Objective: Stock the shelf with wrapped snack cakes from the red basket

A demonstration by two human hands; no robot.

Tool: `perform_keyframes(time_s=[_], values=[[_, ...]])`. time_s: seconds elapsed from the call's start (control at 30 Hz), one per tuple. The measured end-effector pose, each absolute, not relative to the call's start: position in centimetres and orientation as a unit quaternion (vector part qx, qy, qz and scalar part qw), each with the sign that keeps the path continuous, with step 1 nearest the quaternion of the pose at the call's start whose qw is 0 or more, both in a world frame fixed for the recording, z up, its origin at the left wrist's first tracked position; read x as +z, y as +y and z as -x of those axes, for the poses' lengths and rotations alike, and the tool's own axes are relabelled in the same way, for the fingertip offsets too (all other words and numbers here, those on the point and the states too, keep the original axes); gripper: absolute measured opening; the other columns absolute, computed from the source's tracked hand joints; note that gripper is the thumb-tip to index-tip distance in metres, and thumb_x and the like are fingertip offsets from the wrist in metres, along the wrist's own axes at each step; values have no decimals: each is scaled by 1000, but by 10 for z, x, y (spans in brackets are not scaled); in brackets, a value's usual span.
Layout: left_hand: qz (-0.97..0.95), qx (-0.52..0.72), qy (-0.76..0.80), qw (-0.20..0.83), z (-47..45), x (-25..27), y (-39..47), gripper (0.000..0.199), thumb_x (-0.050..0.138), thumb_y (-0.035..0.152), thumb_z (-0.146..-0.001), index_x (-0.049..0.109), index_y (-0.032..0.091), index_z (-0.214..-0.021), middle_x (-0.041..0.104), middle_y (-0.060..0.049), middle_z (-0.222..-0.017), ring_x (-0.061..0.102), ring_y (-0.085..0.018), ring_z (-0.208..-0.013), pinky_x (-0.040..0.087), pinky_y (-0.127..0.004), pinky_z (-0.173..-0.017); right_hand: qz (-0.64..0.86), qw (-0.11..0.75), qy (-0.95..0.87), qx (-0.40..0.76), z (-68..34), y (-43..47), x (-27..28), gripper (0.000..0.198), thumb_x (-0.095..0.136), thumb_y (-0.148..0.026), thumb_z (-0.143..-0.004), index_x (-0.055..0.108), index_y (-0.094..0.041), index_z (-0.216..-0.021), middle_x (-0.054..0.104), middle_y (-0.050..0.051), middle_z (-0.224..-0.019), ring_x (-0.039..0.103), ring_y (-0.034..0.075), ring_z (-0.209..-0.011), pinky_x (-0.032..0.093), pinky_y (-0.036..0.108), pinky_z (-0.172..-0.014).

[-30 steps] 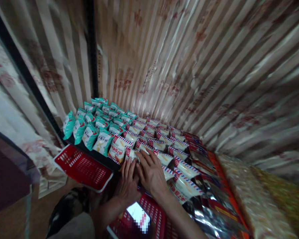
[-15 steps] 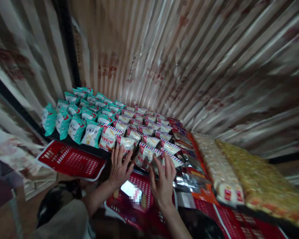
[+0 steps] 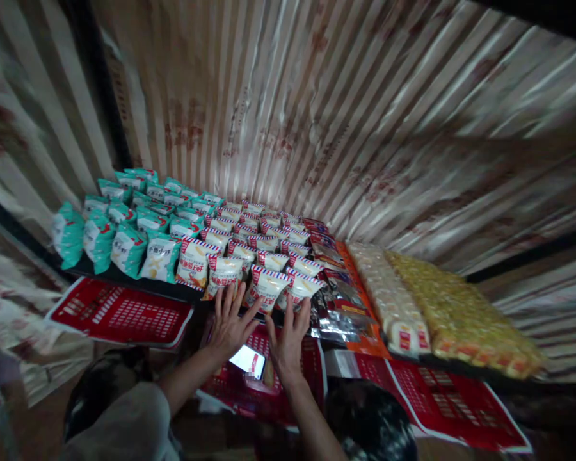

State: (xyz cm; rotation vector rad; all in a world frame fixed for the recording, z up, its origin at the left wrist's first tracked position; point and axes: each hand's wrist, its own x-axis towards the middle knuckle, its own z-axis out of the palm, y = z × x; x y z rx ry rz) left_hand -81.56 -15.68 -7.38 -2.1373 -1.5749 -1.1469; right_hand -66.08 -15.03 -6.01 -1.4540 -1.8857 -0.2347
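Note:
Along the shelf's front edge, my left hand (image 3: 231, 322) is spread open, its fingertips at the lower part of a white snack bag (image 3: 224, 274) with a red-and-blue striped top. My right hand (image 3: 288, 338) is open too, fingers apart, close to the bottoms of two more white bags, one upright in the front row (image 3: 267, 286) and one tilted (image 3: 301, 285). Whether the fingertips press on the bags is hard to tell. Below, between my wrists, a lit phone (image 3: 246, 362) lies on a red basket (image 3: 309, 371).
Teal snack bags (image 3: 160, 258) stand in rows at the left. Dark silvery packets (image 3: 342, 301), pale wrapped packs (image 3: 386, 301) and yellow packs (image 3: 461, 314) lie to the right. Red price sheets (image 3: 120, 312) hang below the shelf edge. A striped, pleated curtain (image 3: 278, 96) rises behind.
Both hands have drawn back slightly from the front bags, and the right hand's fingers now sit lower on them. The view has shifted, moving the shelf leftward in the picture.

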Motion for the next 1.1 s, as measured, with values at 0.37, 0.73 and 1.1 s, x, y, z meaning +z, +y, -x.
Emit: perform_keyframes(time_s=[0.37,0.73,1.1], values=[[703,-420,-550,162,813,-68,-146,48,58,31,-83,48,23,-129,21,-13,-151,17,-32,-139,20,-56,-109,552,419,-717,-76,668,-140,-56,62,47,-36,-89,20,-20,-143,19,20,-146,18,35,-137,32,60,-101],[720,-400,-548,145,813,-64,-141,55,57,31,-82,43,26,-135,28,-11,-149,18,-31,-139,14,-55,-110,538,437,-720,-22,660,-139,-51,49,45,-29,-90,30,-19,-136,23,18,-143,24,29,-135,33,55,-104],[731,-408,-531,132,819,-67,-152,58,60,29,-79,42,28,-135,11,-11,-154,18,-34,-138,15,-57,-109,515,434,-736,-68,653,-152,-53,34,48,-21,-89,49,-20,-122,26,15,-141,25,31,-133,32,59,-102]])
